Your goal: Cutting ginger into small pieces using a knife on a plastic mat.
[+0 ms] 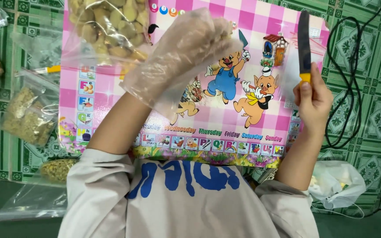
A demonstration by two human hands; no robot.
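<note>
1. I see the right hand (312, 99) clenched around the yellow handle of a knife (304, 42). The dark blade points away from the body and stands above the right edge of the pink board (243, 26).
2. The left hand (186, 53) wears a loose clear plastic glove (155, 83). Its fingers are curled closed over the middle of the board; I cannot tell if something is inside them.
3. Just beside the left hand, at the far left corner of the board, lies a clear bag of pale round pieces (106, 26).
4. The pink board has a checked pattern and cartoon pigs, and it lies on a green patterned mat (367, 114).
5. On the mat, left of the board, I see small bags of dried bits (25, 117).
6. To the right lies a black cable (347, 83), and nearer to the body a white plastic bag (338, 183).
</note>
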